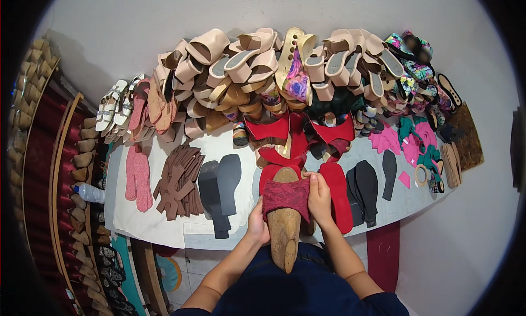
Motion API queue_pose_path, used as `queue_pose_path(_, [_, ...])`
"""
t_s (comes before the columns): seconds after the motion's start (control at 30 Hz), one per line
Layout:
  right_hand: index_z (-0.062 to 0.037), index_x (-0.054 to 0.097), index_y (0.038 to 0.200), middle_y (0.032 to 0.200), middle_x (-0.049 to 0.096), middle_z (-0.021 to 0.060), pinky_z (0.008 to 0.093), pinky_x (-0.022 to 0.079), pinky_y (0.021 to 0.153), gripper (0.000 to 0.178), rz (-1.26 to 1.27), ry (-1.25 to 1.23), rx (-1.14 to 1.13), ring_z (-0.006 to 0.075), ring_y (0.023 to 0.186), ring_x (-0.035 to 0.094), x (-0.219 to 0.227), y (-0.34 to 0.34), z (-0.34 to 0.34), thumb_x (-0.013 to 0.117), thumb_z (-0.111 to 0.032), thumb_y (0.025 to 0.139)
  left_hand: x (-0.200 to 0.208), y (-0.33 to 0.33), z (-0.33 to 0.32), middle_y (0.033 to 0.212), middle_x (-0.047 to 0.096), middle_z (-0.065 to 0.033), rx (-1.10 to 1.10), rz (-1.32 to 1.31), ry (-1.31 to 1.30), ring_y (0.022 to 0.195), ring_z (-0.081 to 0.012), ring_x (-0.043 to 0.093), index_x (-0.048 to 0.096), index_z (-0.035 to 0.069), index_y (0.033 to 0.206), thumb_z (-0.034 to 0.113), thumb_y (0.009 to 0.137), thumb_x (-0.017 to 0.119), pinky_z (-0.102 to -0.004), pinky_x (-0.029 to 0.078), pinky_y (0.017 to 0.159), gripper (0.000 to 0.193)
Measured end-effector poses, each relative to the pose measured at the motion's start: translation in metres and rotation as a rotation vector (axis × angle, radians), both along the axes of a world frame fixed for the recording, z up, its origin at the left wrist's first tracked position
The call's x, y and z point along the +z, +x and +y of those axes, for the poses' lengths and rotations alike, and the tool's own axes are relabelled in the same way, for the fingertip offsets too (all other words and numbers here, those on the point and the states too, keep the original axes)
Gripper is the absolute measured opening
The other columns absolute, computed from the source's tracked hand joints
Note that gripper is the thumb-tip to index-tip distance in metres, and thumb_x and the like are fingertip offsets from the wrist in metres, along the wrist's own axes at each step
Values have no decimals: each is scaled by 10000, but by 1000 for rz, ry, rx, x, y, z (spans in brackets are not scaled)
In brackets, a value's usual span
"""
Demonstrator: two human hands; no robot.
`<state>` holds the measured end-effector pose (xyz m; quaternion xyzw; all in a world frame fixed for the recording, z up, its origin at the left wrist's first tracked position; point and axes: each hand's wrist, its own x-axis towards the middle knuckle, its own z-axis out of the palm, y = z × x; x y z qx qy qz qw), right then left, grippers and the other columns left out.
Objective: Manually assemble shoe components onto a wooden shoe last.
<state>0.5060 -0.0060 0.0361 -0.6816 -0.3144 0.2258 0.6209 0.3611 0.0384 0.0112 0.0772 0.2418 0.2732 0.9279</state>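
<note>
A wooden shoe last (pixel 284 236) is held upright in front of my body, its narrow end toward me. Across its wider part lies a dark red lace shoe upper (pixel 286 200). My left hand (pixel 257 223) grips the last and the upper's edge from the left. On the other side, my right hand (pixel 319 195) pinches the upper's right edge between thumb and fingers. Just beyond are red insoles (pixel 335 198), partly hidden by the last and my right hand. Red shoe uppers (pixel 268 128) lie farther back.
Heaped heeled sandals (pixel 257 58) line the wall behind the table (pixel 126 228). Brown strap pieces (pixel 179 182), grey soles (pixel 229 184) and pink insoles (pixel 138 179) lie left. Black soles (pixel 366 193) and pink fabric pieces (pixel 422 138) are right. Shelved lasts (pixel 82 160) stand far left.
</note>
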Motion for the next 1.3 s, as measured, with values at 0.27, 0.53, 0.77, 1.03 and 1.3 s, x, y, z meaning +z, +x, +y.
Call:
queue_pose_path(0.27, [8, 541, 809, 734, 531, -7, 208, 386, 630, 355, 293, 46, 131, 53, 678, 455, -32, 1, 14, 350, -263, 938, 14, 8, -4, 1121, 502, -143, 67, 257, 98, 989, -238, 526, 383, 25, 1190, 418, 923, 237, -369, 445, 844, 496])
queue_pose_path(0.53, [-6, 554, 891, 800, 541, -3, 205, 393, 679, 356, 438, 74, 137, 50, 740, 472, -48, -4, 15, 332, -280, 941, 8, 3, -5, 1110, 506, -141, 75, 208, 113, 993, -237, 526, 387, 16, 1179, 395, 929, 238, -370, 448, 837, 477])
queue_pose_path(0.77, [-1, 546, 947, 816, 552, -5, 196, 398, 693, 348, 463, 79, 327, 55, 730, 493, -27, 13, 9, 335, -279, 940, 7, 2, -6, 1120, 508, -142, 35, 121, 72, 1001, -242, 525, 389, 16, 1190, 400, 926, 253, -376, 441, 850, 485])
queue_pose_path(1.03, [-27, 539, 930, 861, 548, 12, 204, 394, 726, 352, 528, 207, 165, 58, 778, 492, -43, -5, 24, 327, -309, 938, 17, 4, -5, 1130, 504, -142, 21, 74, 52, 1011, -248, 518, 388, 32, 1197, 424, 918, 255, -381, 430, 864, 499])
queue_pose_path(1.3, [-51, 503, 938, 799, 507, -16, 190, 383, 692, 328, 708, 181, 250, 47, 725, 464, -31, -14, 24, 315, -320, 940, 20, -3, -4, 1144, 494, -142, 49, 70, 66, 1023, -259, 507, 384, 43, 1206, 437, 918, 221, -400, 411, 883, 515])
